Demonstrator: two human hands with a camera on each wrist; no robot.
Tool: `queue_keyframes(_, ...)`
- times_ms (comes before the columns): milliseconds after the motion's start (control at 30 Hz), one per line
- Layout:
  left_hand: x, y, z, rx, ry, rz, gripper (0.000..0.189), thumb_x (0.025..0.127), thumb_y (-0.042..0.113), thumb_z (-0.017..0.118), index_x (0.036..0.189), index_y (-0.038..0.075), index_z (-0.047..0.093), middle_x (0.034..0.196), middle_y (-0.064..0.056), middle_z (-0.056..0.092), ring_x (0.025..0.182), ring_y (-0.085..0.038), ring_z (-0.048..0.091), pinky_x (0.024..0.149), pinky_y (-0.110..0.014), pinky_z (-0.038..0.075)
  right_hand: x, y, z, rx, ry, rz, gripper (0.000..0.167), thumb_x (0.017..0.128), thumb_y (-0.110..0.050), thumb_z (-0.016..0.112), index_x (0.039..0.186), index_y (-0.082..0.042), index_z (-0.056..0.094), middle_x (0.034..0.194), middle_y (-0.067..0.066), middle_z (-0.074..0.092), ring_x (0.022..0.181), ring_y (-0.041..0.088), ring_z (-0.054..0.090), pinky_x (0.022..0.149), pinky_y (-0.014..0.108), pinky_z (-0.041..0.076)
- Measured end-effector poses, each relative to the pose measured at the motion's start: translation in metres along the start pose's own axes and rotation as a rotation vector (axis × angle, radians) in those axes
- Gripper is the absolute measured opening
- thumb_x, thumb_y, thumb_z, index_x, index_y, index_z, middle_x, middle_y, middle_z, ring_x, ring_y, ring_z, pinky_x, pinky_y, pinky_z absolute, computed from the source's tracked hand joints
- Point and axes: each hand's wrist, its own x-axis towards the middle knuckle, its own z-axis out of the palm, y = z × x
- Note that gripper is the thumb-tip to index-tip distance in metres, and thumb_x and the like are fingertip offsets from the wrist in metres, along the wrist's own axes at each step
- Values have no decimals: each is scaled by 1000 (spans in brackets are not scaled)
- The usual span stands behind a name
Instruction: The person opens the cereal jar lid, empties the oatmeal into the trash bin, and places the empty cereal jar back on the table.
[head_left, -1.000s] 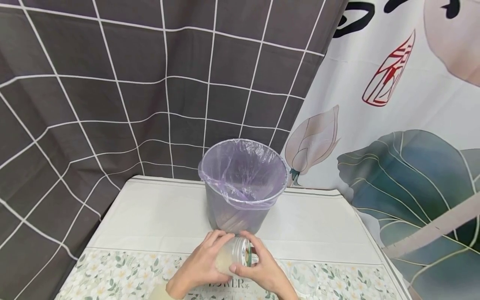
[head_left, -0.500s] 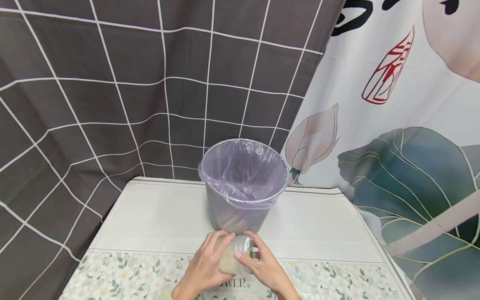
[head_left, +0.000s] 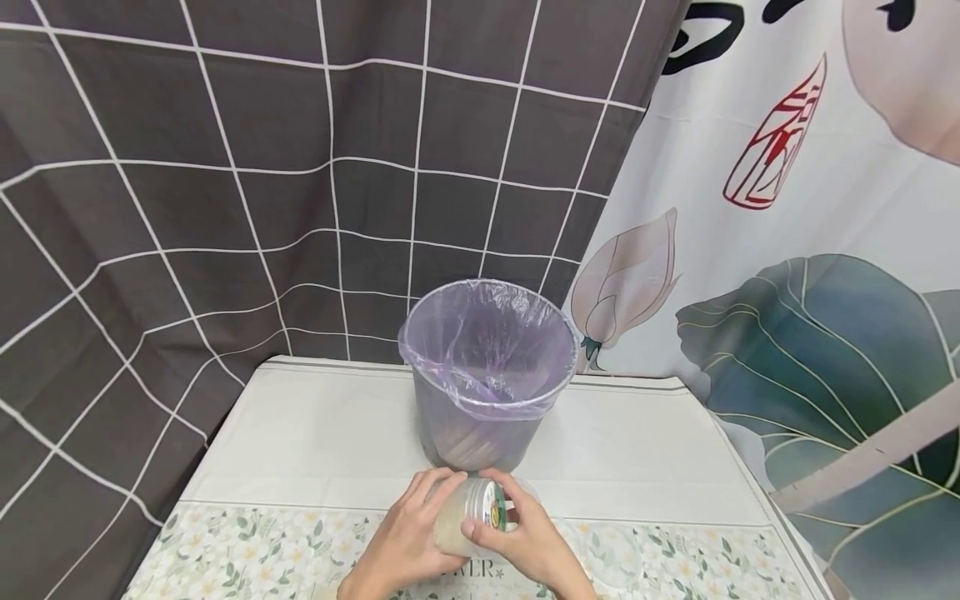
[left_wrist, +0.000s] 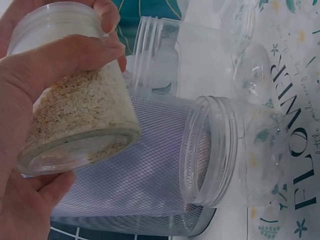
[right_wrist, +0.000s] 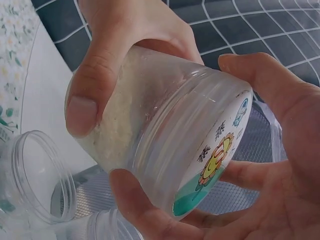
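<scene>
A clear plastic jar [head_left: 452,521], partly filled with pale, flaky grains, lies tilted on its side in the air just in front of the bin. My left hand [head_left: 405,533] grips the jar's body, thumb on one side and fingers on the other. On its screw lid [head_left: 492,504], my right hand [head_left: 528,537] has thumb and fingers curled around the rim. The lid's sticker [right_wrist: 215,165], with a yellow flower and a green edge, shows in the right wrist view. The lid sits on the jar; its thread is hard to make out.
A bin [head_left: 476,433] lined with a thin purple bag [head_left: 487,350] stands behind the hands. Two clear open jars [left_wrist: 210,150] lie beyond the held jar in the left wrist view. The table [head_left: 322,425] bears a floral cloth; dark checked and printed curtains hang around it.
The lid's face turned away from the head camera, then back toward it. My right thumb and fingers shifted on the lid. Both hands and the jar stay in nearly the same place.
</scene>
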Motion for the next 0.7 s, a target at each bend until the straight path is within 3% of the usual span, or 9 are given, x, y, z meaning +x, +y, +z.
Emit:
queue_keyframes(267, 0, 2, -7, -69, -106, -46, 91, 49, 33, 85, 130, 14, 47, 120, 2, 49, 106, -16, 51, 80, -35, 54, -3, -2, 1, -72, 0, -30, 58, 79, -31, 69, 132, -21, 44, 129, 5, 49, 107, 24, 48, 79, 38, 46)
queue_keyframes(567, -1, 1, -16, -195, -260, -129, 93, 53, 29, 84, 135, 24, 40, 124, 7, 47, 106, -13, 49, 84, -42, 51, -6, -1, 1, 9, -63, -52, 66, 78, -27, 71, 136, -24, 40, 129, 13, 43, 99, 26, 48, 66, 24, 53)
queue_keyframes(700, 0, 0, -18, -225, -299, -139, 92, 55, 29, 83, 135, 25, 38, 126, 5, 47, 108, -14, 49, 84, -44, 51, -8, 0, 0, -48, -74, -75, 69, 77, -33, 71, 137, -24, 39, 128, 7, 44, 102, 22, 46, 69, 25, 52)
